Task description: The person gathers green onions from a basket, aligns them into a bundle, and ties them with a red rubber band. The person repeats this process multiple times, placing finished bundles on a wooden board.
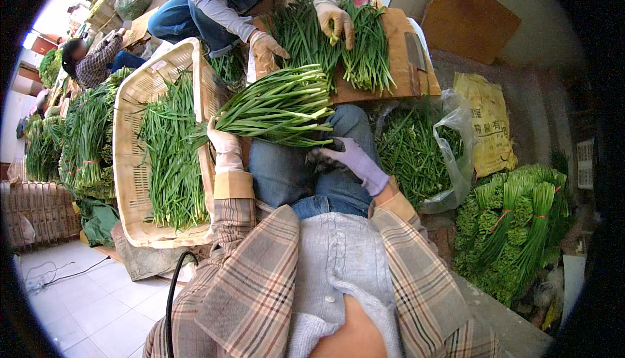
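My left hand (225, 149), in a pale glove, grips a bunch of garlic chives (278, 106) at its leafy end. The white-green stem ends fan out to the right above my lap. My right hand (354, 160), in a lilac glove with dark, dirty fingertips, is just below those stem ends. Its thumb and fingers are spread, and I see nothing between them. Whether a fingertip touches the lowest stems is unclear. Left of my left arm stands a cream plastic crate (128, 162) with loose chives (173, 157) lying inside.
Opposite me, a co-worker's gloved hands (334, 18) are over chives on a wooden board (364, 95). Right of my knees sits a clear plastic bag (454, 138) of green trimmings. Tied bundles (508, 216) are stacked right, near a yellow sack (483, 123); more bundles (88, 138) stand left.
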A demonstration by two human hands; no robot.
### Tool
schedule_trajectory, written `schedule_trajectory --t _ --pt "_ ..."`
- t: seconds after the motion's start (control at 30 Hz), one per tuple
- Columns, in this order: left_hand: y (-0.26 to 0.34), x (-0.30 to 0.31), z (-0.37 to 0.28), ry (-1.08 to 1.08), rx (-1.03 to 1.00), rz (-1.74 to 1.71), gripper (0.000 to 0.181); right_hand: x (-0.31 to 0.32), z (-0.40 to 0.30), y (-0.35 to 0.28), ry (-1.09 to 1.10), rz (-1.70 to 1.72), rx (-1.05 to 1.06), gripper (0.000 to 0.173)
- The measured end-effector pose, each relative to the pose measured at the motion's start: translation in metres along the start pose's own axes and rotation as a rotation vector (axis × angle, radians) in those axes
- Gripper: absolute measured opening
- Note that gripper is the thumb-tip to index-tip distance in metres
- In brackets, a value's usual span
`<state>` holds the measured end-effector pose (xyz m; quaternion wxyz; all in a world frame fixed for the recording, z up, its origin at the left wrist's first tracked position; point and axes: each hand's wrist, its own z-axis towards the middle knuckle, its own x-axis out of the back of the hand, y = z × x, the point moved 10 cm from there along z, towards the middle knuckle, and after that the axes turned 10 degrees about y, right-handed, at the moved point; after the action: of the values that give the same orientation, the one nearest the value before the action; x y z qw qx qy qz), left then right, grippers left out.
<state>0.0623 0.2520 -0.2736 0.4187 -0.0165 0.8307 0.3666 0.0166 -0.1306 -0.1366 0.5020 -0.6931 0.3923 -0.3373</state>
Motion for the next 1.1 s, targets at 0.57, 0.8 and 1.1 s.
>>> schedule_trajectory --t 0.57,0.8,1.1 --pt "0.054 -0.114 -0.125 -0.074 -0.085 -0.102 0.021 -0.092 -0.008 -0.176 0.349 -1.047 0.889 0.083" --pt "0.069 -0.205 -0.222 -0.400 -0.050 -0.053 0.033 -0.111 0.059 -0.187 0.286 -0.968 0.850 0.058" --pt "0.054 -0.304 -0.284 -0.934 -0.180 0.300 0.057 -0.068 0.066 -0.211 -0.542 -0.531 0.447 0.052"
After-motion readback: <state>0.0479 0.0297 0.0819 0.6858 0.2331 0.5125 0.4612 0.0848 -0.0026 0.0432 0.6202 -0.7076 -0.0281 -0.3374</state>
